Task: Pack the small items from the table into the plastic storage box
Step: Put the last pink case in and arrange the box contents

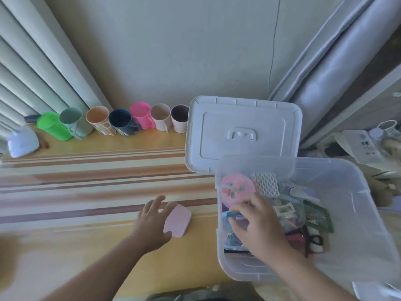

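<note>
left hand point(152, 222) lay spread over the pink pad point(178, 221) on the counter point(86, 192), fingers apart, touching its left edge, not yet closed. right hand point(258, 227) was down in the clear box point(338, 268) among packed bits, fingers curled loosely; whether that grip held anything, cannot tell. lid point(243, 133) leaned behind the box. judgement: pinch the pad by both long edges, lift it clear of the box wall, and keep the right hand aside.

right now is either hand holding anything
The left hand rests on the near left edge of the flat pink rectangular pad, not lifting it. Whether the right hand holds anything cannot be told.
</note>
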A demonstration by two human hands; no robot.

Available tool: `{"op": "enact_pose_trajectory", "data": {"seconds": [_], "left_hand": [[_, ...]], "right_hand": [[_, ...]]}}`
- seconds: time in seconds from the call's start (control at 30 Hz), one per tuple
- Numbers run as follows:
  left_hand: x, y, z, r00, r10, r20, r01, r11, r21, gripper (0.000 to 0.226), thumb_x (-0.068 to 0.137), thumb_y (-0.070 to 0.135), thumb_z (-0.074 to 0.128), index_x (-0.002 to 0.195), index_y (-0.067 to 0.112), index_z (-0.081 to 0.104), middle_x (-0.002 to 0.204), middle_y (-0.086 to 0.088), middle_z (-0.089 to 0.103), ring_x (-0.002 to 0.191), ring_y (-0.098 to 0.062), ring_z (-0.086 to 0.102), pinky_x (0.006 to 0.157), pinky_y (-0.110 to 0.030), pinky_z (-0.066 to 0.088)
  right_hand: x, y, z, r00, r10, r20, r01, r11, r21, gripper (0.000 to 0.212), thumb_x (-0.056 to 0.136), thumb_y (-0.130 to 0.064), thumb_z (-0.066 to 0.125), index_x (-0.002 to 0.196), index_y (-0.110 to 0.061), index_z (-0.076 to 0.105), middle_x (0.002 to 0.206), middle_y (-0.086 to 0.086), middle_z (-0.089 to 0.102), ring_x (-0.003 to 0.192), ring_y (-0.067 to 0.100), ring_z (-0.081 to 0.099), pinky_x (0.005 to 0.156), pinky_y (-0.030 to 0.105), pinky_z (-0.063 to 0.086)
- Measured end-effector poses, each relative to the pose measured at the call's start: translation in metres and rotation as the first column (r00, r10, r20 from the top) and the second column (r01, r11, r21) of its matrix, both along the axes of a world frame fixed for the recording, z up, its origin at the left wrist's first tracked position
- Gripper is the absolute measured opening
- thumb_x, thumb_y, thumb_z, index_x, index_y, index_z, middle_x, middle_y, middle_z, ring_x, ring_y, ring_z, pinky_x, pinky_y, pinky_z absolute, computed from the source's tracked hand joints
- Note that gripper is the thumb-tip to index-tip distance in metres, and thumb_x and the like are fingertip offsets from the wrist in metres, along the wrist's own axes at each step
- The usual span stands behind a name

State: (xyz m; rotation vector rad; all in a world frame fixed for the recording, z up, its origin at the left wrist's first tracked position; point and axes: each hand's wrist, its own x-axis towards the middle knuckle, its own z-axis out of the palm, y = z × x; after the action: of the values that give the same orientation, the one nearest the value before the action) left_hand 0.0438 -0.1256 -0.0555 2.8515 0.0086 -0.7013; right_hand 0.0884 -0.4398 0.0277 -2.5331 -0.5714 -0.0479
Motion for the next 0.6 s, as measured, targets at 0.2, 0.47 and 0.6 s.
{"op": "enact_pose_trajectory", "data": {"seconds": [0.2,0.47,0.6], "left_hand": [[0.022,-0.017,-0.05,0.938,-0.334,-0.088,0.341,0.936,0.088,0.112,0.087,0.016,0.068,0.152,0.039,-0.02,0.167,-0.006,-0.023,0.152,-0.038,-0.024,0.125,-0.056,-0.001],[0.022,0.021,-0.062,0.97,-0.24,-0.044,0.239,0.971,-0.011,0.128,0.056,0.007,0.087,0.147,0.046,0.006,0.129,-0.012,0.037,0.121,-0.037,0.039,0.095,-0.048,0.048],[-0.003,0.073,-0.048,0.989,-0.007,-0.145,-0.013,0.991,-0.131,0.133,0.06,0.035,0.082,0.146,0.056,-0.017,0.141,-0.007,0.034,0.128,-0.035,0.035,0.094,-0.046,0.051]], "right_hand": [[-0.008,0.116,-0.004,0.985,0.151,-0.088,-0.152,0.988,-0.003,0.024,0.085,-0.022,0.071,0.108,-0.026,0.066,0.105,-0.005,0.05,0.098,0.017,0.051,0.083,0.028,0.05],[0.0,0.167,-0.068,0.87,-0.028,-0.492,-0.242,0.846,-0.476,0.049,0.091,-0.023,0.063,0.135,-0.029,0.043,0.133,0.003,0.037,0.123,0.03,0.041,0.079,0.037,0.04],[-0.006,0.163,-0.083,0.822,-0.029,-0.569,-0.296,0.832,-0.469,0.071,0.092,-0.027,0.064,0.151,-0.036,0.025,0.142,0.001,0.03,0.124,0.03,0.039,0.077,0.037,0.042]]}}
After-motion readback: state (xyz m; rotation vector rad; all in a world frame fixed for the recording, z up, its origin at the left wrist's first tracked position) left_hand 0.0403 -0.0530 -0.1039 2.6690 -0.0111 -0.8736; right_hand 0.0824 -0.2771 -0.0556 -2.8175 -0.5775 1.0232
